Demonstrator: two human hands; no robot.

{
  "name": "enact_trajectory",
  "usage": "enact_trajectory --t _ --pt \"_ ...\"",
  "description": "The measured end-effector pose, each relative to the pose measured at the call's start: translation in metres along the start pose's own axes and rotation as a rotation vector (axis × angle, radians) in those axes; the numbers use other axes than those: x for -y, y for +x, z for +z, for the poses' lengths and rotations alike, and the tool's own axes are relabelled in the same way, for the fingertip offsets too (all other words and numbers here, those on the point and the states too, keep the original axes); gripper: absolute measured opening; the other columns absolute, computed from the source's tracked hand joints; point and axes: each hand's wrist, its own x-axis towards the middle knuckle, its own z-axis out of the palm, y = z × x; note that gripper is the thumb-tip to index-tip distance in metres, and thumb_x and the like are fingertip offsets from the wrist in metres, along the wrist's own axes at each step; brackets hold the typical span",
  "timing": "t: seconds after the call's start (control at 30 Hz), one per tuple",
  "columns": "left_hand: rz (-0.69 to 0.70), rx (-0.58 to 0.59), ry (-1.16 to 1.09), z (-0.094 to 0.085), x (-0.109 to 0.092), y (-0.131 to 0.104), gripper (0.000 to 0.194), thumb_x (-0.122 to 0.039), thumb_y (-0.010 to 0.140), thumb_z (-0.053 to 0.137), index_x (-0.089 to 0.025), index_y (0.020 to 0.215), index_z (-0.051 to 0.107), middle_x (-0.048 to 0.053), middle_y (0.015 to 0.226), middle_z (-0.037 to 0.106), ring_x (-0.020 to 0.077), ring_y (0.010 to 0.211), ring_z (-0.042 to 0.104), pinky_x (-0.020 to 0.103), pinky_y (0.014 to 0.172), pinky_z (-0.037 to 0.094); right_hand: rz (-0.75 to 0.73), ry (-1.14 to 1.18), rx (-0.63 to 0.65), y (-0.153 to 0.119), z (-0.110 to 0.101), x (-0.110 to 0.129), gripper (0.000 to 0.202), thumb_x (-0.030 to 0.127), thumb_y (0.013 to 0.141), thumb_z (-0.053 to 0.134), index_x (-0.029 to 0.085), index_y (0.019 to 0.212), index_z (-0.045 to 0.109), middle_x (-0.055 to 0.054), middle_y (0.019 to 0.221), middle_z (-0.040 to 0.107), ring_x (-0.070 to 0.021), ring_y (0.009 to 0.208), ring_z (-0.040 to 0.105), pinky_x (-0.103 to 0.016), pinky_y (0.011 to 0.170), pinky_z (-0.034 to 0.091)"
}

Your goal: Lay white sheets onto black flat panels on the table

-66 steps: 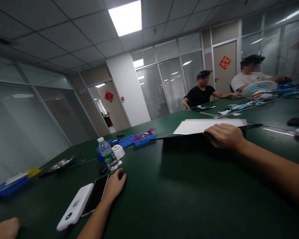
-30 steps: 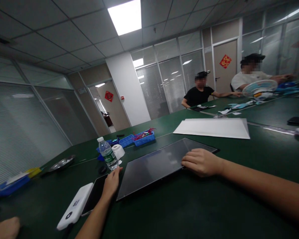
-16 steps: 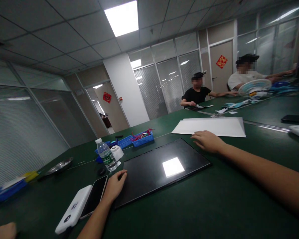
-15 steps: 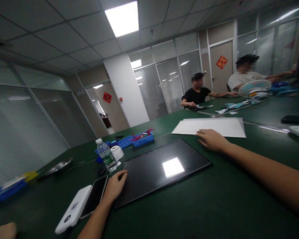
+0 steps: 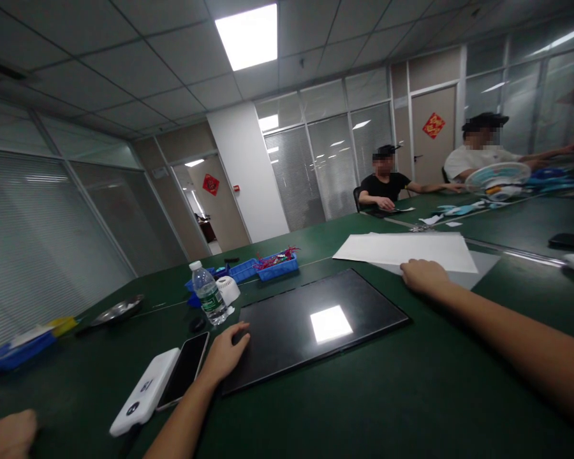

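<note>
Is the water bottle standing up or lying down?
Standing up. The water bottle rests on its base on the green table, white cap on top.

Your left hand rests flat on the near-left corner of the black panel lying on the green desk, just beside a dark phone and a white power bank. Your right hand lies on the near edge of the white sheet, just beyond the panel's far corner.
</note>
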Motion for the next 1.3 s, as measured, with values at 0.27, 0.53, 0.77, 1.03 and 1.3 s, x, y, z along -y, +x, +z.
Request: enact_trajectory --t 0.27,0.53,0.77,1.03,1.3 --pt "0.045 0.033 -0.037 0.003 0.006 0.004 0.054 -0.043 0.082 0.063 -0.021 0.131 0.070 0.010 0.145 0.064 0.0303 0.136 0.058 0.045 0.118 0.041 0.071 0.000 -0.019 -0.011 -0.005 0.011 0.059 0.052 0.100 0.040 0.012 0.140 0.058 -0.028 0.140 0.055 -0.0416 0.130 0.052 -0.059 0.101 0.043" --pt "0.072 0.025 -0.077 0.007 0.013 0.006 0.053 -0.042 0.082 0.064 -0.021 0.130 0.070 0.010 0.149 0.060 0.0312 0.138 0.055 0.048 0.120 0.038 0.096 0.032 0.056 -0.019 -0.018 0.015 0.044 0.040 0.100 0.044 0.009 0.115 0.072 -0.027 0.116 0.070 -0.0343 0.105 0.070 -0.046 0.088 0.053" --pt "0.068 0.028 -0.082 0.006 0.012 0.006 0.051 -0.042 0.081 0.065 -0.023 0.128 0.072 0.008 0.148 0.062 0.0309 0.138 0.056 0.047 0.120 0.039 0.048 0.033 -0.060 -0.027 -0.036 0.030 0.037 0.029 0.101 0.039 0.008 0.113 0.067 -0.027 0.105 0.072 -0.0332 0.093 0.071 -0.042 0.078 0.050" --pt "0.080 0.043 -0.066 0.008 0.012 0.006 0.051 -0.043 0.084 0.061 -0.022 0.129 0.072 0.009 0.148 0.061 0.0301 0.140 0.054 0.047 0.121 0.037 -0.412 0.085 -0.164 -0.046 -0.048 0.056 0.039 0.044 0.105 0.034 0.021 0.104 0.065 -0.011 0.096 0.073 -0.0225 0.083 0.067 -0.032 0.075 0.041" --pt "0.093 0.034 -0.041 0.008 0.008 0.005 0.052 -0.044 0.085 0.059 -0.018 0.128 0.072 0.011 0.146 0.063 0.0313 0.140 0.054 0.047 0.122 0.036 -1.116 0.123 -0.316 -0.078 -0.045 0.120 0.035 0.034 0.106 0.034 0.019 0.089 0.060 -0.005 0.078 0.066 -0.0154 0.067 0.055 -0.030 0.065 0.032"
